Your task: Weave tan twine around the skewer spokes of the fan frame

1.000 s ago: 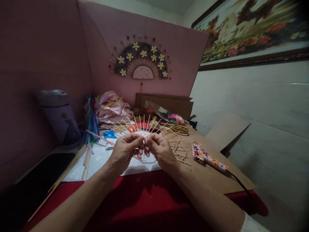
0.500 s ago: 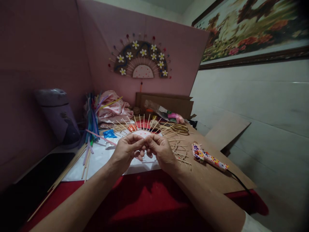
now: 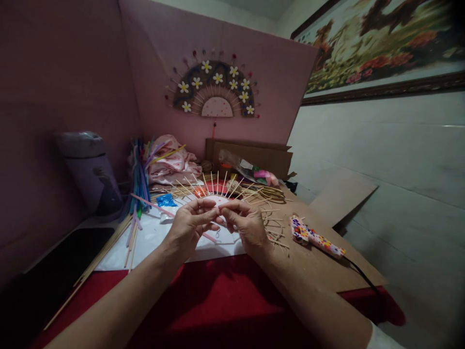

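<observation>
My left hand (image 3: 189, 225) and my right hand (image 3: 245, 224) meet fingertip to fingertip over the table, both pinched on something small and pale that I cannot make out. Just behind them lies a pink half-disc (image 3: 215, 199) with thin wooden sticks (image 3: 218, 183) fanning out of it. A pink straw (image 3: 152, 207) runs in from the left toward my left hand. Loose short sticks (image 3: 273, 230) are scattered to the right of my right hand.
A flower-patterned glue gun (image 3: 315, 237) with a black cord lies on brown cardboard at right. Coloured straws (image 3: 138, 180), a pink cloth (image 3: 170, 162), a cardboard box (image 3: 254, 156) and a lilac jug (image 3: 90, 169) stand behind. A finished fan decoration (image 3: 214, 90) hangs on the pink wall.
My hands stay together at the same spot; the fingers have shifted slightly, the left fingers stretching a little more toward the right hand. The view has drifted slightly.
</observation>
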The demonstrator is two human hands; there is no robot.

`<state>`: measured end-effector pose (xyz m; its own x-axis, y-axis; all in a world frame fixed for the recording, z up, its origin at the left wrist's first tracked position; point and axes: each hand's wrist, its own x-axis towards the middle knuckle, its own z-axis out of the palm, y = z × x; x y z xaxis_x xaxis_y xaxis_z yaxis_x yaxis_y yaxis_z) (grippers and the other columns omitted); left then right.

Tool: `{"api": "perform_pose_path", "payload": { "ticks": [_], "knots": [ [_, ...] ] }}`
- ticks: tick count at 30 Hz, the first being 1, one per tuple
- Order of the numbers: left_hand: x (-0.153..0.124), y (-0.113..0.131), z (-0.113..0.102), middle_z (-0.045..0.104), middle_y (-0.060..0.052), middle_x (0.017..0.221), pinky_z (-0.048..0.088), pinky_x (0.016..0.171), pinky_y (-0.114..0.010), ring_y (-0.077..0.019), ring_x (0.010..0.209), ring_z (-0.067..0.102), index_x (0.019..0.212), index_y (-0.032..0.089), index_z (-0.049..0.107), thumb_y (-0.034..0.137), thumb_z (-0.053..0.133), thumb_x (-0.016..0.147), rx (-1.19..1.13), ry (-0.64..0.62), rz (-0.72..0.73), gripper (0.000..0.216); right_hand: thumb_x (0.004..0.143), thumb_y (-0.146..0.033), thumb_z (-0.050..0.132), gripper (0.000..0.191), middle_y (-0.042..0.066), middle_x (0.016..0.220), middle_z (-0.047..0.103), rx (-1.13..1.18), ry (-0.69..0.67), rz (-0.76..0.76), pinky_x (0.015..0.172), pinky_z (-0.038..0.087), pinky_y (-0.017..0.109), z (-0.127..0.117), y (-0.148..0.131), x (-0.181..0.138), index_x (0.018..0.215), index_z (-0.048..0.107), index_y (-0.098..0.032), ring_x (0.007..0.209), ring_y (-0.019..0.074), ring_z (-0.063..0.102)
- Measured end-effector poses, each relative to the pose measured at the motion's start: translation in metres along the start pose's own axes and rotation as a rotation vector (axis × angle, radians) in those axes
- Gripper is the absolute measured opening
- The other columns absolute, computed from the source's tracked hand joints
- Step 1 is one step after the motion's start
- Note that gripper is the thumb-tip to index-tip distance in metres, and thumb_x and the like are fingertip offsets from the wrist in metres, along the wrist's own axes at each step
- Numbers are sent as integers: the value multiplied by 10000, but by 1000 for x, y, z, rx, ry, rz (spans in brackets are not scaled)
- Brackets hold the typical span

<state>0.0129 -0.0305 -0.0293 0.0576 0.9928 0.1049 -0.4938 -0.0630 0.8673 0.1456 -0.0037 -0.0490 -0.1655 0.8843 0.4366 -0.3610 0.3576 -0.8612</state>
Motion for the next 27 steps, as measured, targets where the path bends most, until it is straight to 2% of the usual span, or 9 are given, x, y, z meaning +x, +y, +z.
{"api": "perform_pose_path", "payload": {
  "ticks": [4,6,9,12,17,22,25,27],
  "knots": [
    [0,0,-2,676,-42,601,479,436,-196,-143,520,636,814,107,595,40,732,585,10,39,-7,275,666,-208,712,64,5,760,582,-172,25,-157,399,379,215,1,-1,-4,730,713,-209,486,75,500],
    [0,0,-3,677,-49,602,473,430,-192,-143,520,636,828,99,594,34,725,587,19,55,-28,282,687,-168,689,71,13,786,577,-323,47,-288,533,453,246,1,-2,-6,736,703,-218,640,120,560],
    [0,-1,-3,686,-64,623,471,422,-196,-158,534,648,852,95,591,33,716,595,32,59,-72,293,762,-114,591,117,19,792,561,-583,35,-438,693,448,279,1,-3,-10,735,658,-206,788,148,553],
    [1,-1,-1,702,-91,658,474,424,-204,-177,551,663,882,92,582,41,718,603,41,45,-84,315,801,-140,540,126,7,736,536,-670,56,-401,662,418,269,0,-4,-9,689,578,-185,720,138,523],
    [1,-1,0,719,-132,726,481,439,-201,-189,589,676,890,89,576,49,722,612,25,49,-65,316,837,-315,530,168,-41,579,444,-427,197,-182,469,328,231,-2,-3,-6,721,520,-193,483,98,389],
    [0,-2,-1,717,-110,715,481,441,-200,-180,585,671,868,99,591,52,731,598,15,57,-55,308,827,-337,558,182,-22,627,451,-432,114,-210,484,317,235,0,-3,-10,711,545,-197,522,102,382],
    [0,-1,-1,702,-98,675,468,423,-195,-149,521,639,821,92,599,50,708,610,45,123,-34,241,860,-356,508,207,-32,609,416,-404,80,-223,499,313,235,0,-1,-14,717,493,-207,531,106,373],
    [1,0,-2,678,-72,620,457,414,-192,-123,472,604,794,89,601,64,692,629,76,176,2,190,891,-353,449,230,-36,597,394,-410,-3,-256,515,315,239,0,-2,-17,711,461,-210,534,108,365]
  ]
}}
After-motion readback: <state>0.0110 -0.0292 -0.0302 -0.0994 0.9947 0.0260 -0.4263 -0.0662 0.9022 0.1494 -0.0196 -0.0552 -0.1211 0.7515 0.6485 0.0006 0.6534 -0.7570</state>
